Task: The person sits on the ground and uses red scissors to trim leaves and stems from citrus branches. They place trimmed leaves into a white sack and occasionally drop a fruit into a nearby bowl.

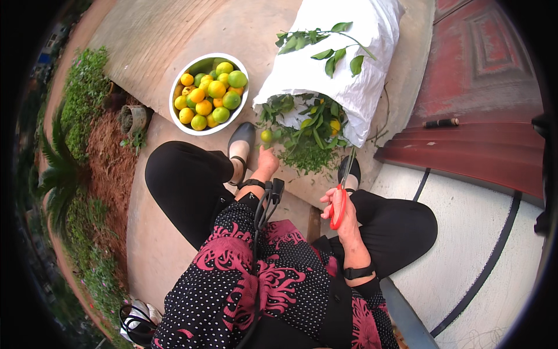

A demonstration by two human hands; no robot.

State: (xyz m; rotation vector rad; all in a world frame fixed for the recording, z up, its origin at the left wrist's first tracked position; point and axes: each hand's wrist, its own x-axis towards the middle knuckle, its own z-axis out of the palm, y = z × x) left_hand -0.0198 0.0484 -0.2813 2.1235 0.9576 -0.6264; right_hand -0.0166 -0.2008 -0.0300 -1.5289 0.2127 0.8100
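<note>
My left hand (267, 161) is curled, with a small yellow-green citrus fruit (266, 136) at its fingertips; the exact grip is partly hidden. My right hand (344, 213) is around the red handles of a pair of scissors (337, 209), whose metal blades point away from me towards the sack. Leafy citrus branches (320, 124) with a few yellow fruits spill from the mouth of a white woven sack (331, 83) lying on its side. To the left of the sack, a white-rimmed bowl (173, 114) holds many green, yellow and orange citrus fruits (216, 89).
A cut leafy branch (342, 48) rests on top of the sack. Leaf clippings (309, 155) lie on the concrete floor (174, 196) between my shoes. At right is a worn red door (484, 87), with a dark cylindrical object (440, 123) by its base. A planted bed (109, 174) borders the left.
</note>
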